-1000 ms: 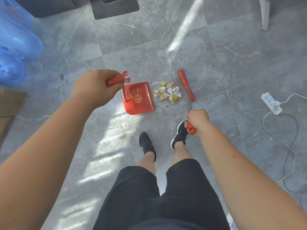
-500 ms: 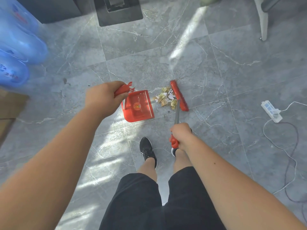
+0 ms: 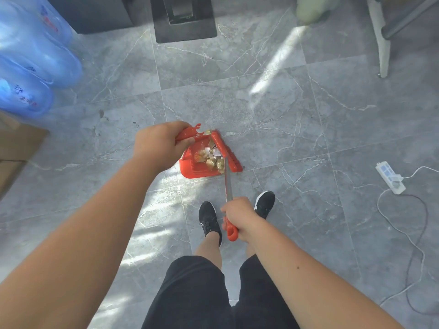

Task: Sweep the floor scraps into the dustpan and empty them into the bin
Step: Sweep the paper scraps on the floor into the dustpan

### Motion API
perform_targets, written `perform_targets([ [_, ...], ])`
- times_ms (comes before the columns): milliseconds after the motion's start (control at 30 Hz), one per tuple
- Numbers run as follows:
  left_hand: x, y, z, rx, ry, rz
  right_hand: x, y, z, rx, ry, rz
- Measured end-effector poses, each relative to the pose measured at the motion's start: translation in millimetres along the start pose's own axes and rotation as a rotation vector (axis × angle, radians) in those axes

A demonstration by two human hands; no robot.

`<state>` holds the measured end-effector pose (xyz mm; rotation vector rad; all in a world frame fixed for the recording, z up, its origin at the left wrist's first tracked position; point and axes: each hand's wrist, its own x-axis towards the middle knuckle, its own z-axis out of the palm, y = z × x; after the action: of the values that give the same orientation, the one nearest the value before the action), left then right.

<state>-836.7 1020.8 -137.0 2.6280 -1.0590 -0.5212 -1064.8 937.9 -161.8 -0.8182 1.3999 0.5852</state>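
From the head camera, the left hand (image 3: 159, 143) is closed around the red handle of the dustpan (image 3: 193, 167), which sits on the grey floor (image 3: 273, 110) just above the centre of the picture. The scraps (image 3: 210, 157) lie inside the pan. The right hand (image 3: 240, 218), at about 6 o'clock from the pan, grips the end of the broom (image 3: 226, 150); its red head touches the pan's edge at 3 o'clock. A white power strip (image 3: 390, 178) lies far at 3 o'clock.

Bare forearms, black shorts (image 3: 197, 293), black sneakers (image 3: 210, 219) with white swoosh.
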Motion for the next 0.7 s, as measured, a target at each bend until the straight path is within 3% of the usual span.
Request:
perform_targets([
  [467, -7.1, -12.6, 0.4, 0.0, 0.005, -0.022, -38.0, 0.4, -6.5, 0.264, -0.036, -0.016],
  [700, -14.8, -17.8, -6.1, -0.025, -0.028, -0.041, -53.8, -7.4, -13.7, 0.116, 0.033, -0.087],
])
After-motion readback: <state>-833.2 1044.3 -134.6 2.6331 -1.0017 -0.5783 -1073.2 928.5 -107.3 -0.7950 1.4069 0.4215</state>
